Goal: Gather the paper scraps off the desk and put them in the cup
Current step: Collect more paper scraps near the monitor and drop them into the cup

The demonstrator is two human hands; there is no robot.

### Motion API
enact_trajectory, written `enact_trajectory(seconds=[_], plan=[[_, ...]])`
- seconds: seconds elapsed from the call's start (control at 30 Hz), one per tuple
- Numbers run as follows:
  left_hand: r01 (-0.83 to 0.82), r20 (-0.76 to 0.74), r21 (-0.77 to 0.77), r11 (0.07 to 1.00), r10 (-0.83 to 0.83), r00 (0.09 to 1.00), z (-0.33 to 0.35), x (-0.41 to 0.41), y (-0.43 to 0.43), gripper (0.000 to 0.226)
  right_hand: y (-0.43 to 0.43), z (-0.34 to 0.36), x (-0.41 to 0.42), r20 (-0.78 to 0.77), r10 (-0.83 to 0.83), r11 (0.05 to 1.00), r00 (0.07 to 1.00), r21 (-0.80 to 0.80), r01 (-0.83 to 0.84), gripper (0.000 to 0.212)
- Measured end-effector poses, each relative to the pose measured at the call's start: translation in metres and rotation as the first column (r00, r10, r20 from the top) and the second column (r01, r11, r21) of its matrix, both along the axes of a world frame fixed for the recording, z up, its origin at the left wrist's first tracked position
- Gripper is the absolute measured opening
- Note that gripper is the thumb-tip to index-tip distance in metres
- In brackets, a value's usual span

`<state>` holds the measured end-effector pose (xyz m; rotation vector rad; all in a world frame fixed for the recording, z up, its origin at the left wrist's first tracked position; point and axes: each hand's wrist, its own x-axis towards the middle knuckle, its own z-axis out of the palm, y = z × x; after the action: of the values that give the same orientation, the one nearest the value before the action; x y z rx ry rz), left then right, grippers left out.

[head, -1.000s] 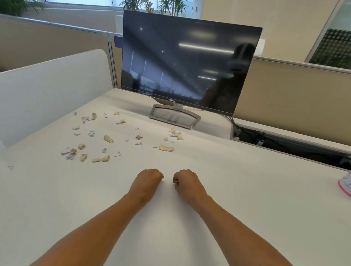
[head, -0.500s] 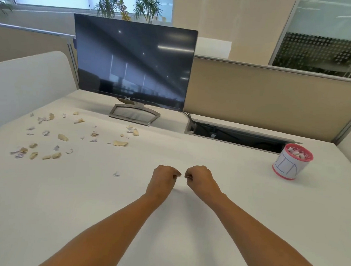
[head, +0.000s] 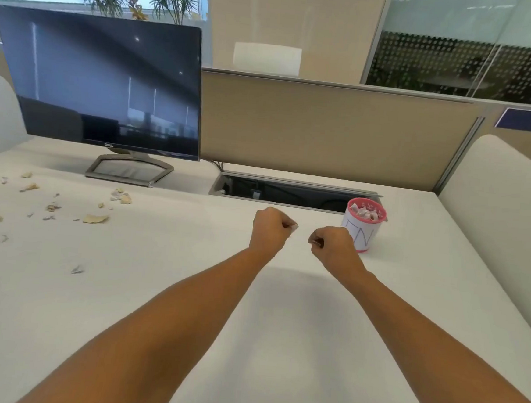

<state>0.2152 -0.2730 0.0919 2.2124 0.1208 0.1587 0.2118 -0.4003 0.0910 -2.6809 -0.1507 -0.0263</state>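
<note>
A white cup with a pink rim (head: pixel 364 229) stands at the back right of the desk, holding several paper scraps. My right hand (head: pixel 330 245) is a fist just left of the cup, a bit of something showing between its fingers. My left hand (head: pixel 270 230) is also a fist, with a small white scrap poking out at its fingertips. Both fists hover above the white desk (head: pixel 164 257). Several tan and white paper scraps (head: pixel 95 218) lie scattered at the far left of the desk.
A dark monitor (head: pixel 102 83) on a grey stand sits at the back left. An open cable slot (head: pixel 290 193) runs along the back edge behind the cup. Beige partitions close the back, and white dividers flank both sides.
My view has swung right, bringing the cup into view. Both fists have moved rightward across the desk, away from the scraps and up to the cup.
</note>
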Motion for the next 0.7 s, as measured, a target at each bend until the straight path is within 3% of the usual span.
enact_trajectory(seconds=[0.33, 0.7], plan=[[0.036, 0.031, -0.123, 0.992, -0.032, 0.999, 0.034, 0.064, -0.088, 0.014, -0.087, 0.029, 0.060, 0.209, -0.164, 0.976, 0.964, 0.175, 0.128, 0.020], [0.207, -0.067, -0.069, 0.976, -0.211, 0.975, 0.052, 0.101, -0.133, 0.022, -0.123, 0.023, 0.101, 0.171, -0.178, 0.958, 0.969, 0.256, 0.130, 0.022]])
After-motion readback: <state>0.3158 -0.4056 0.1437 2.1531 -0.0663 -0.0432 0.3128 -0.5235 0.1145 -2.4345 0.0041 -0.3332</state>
